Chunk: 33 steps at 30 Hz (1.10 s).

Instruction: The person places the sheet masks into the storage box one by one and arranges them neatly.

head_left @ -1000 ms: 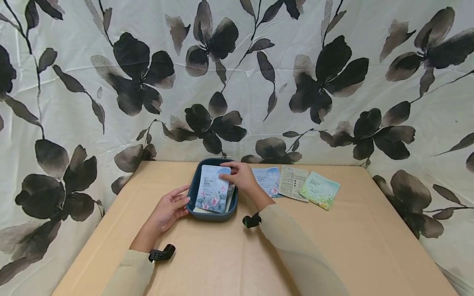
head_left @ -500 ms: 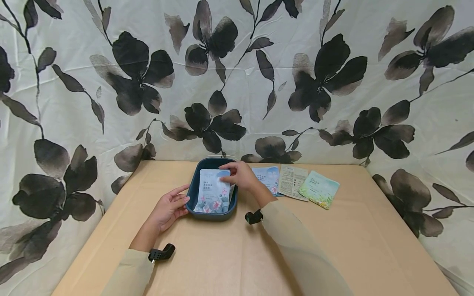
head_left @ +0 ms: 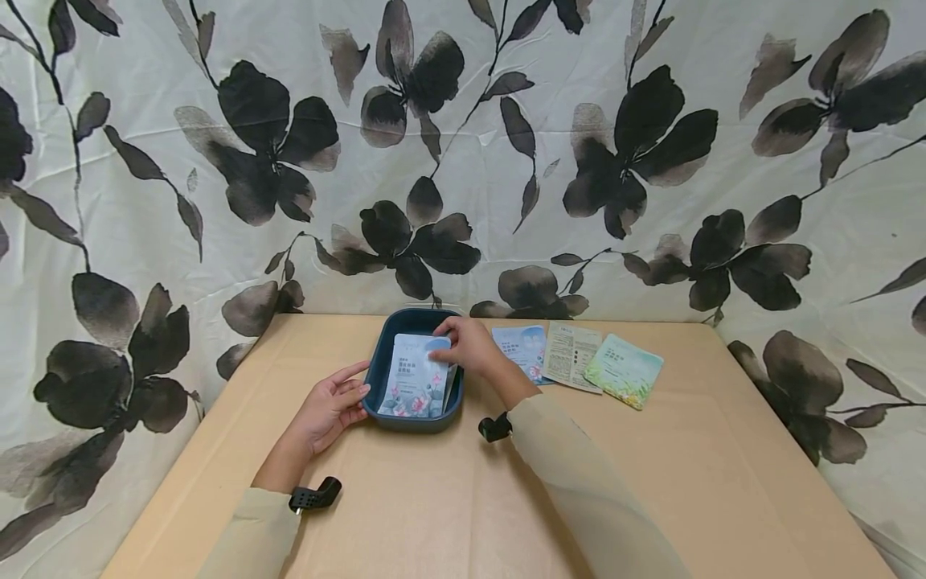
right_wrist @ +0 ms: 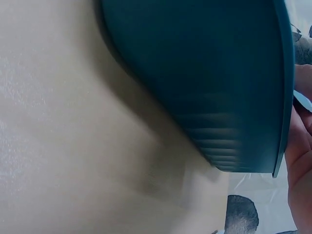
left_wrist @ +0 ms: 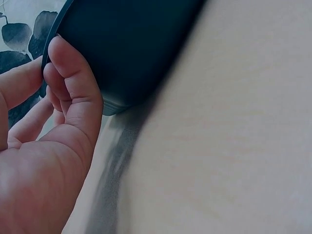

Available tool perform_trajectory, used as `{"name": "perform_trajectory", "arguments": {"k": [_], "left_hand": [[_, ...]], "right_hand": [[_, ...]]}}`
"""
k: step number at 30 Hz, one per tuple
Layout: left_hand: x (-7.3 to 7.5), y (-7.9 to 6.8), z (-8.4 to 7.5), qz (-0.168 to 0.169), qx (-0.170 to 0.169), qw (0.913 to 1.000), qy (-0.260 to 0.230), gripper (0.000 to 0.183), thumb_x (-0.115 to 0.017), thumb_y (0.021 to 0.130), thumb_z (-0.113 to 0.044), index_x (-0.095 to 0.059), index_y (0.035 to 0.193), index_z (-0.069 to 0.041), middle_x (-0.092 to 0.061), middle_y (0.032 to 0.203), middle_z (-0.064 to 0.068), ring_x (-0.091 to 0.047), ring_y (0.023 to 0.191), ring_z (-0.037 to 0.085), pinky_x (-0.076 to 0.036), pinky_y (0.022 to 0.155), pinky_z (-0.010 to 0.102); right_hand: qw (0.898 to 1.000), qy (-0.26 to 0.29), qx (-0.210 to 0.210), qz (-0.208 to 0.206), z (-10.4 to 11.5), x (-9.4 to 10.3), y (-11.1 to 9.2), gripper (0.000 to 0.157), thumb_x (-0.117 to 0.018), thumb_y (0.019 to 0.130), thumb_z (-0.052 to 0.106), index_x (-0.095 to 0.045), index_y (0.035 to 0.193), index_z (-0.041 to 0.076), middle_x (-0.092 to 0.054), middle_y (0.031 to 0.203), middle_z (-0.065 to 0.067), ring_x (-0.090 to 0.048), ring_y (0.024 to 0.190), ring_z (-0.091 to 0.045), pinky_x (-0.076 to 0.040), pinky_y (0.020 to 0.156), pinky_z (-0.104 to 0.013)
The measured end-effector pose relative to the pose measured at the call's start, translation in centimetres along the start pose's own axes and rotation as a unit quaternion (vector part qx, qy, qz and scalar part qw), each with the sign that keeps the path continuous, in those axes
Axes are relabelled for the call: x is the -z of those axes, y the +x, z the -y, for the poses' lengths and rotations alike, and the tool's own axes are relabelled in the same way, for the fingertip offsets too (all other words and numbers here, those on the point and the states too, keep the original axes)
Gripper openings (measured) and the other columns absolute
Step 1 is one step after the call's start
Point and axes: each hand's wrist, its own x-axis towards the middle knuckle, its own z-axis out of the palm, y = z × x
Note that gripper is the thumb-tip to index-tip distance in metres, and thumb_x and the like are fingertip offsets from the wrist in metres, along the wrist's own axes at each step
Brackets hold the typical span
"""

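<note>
A dark teal plastic bin (head_left: 418, 425) stands at the back middle of the table. My left hand (head_left: 335, 412) pinches its left rim between thumb and fingers; the left wrist view shows the thumb on the bin's wall (left_wrist: 131, 44). Inside the bin, a flat light-blue packet (head_left: 414, 378) printed with pink flowers leans with its lower end down. My right hand (head_left: 473, 351) reaches over the right rim and pinches this packet near its top right corner. Another pale packet edge peeks out behind it. In the right wrist view the bin's side (right_wrist: 209, 73) hides most of the packet.
To the right of the bin lie a blue flowered packet (head_left: 522, 347), a cream packet (head_left: 571, 358) covered in print and a green packet (head_left: 624, 371), partly overlapping. A floral cloth (head_left: 506, 161) hangs behind the tan table (head_left: 405, 515).
My right hand has lowered the blue packet deeper into the bin, and its top edge now sits lower. The left hand stays on the rim.
</note>
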Motion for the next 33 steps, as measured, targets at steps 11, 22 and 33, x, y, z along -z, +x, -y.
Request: {"name": "perform_trajectory", "arguments": {"k": [11,22,33], "left_hand": [[-0.12,-0.20,-0.14,-0.013,0.007,0.9998,0.010,0.065,-0.067,0.099,-0.010,-0.038,0.158,-0.013,-0.065,0.105,0.004,-0.066,0.075,0.013,-0.059,0.071,0.024],[0.03,-0.09,-0.11,-0.007,0.006,0.9999,0.008,0.067,-0.068,0.099,-0.011,-0.038,0.158,-0.012,-0.066,0.106,0.004,-0.066,0.076,0.013,-0.059,0.071,0.024],[0.34,-0.12,0.03,-0.006,0.005,0.9999,0.014,0.068,-0.069,0.098,-0.012,-0.038,0.158,-0.011,-0.066,0.104,0.003,-0.066,0.075,0.013,-0.059,0.071,0.023]], "right_hand": [[0.998,-0.061,0.010,0.010,0.39,0.33,-0.18,0.030,-0.085,0.086,0.027,-0.077,0.113,0.018,-0.069,0.098,0.000,-0.060,0.090,-0.018,-0.054,0.077,-0.028],[0.991,-0.127,0.039,0.020,0.79,0.34,-0.42,0.037,-0.083,0.087,0.024,-0.075,0.120,0.010,-0.074,0.110,-0.004,-0.060,0.091,-0.017,-0.055,0.084,-0.031],[0.982,-0.185,0.042,0.019,1.00,-0.03,-0.56,0.035,-0.084,0.087,0.027,-0.076,0.117,0.011,-0.074,0.107,-0.003,-0.061,0.090,-0.015,-0.057,0.085,-0.029]]}}
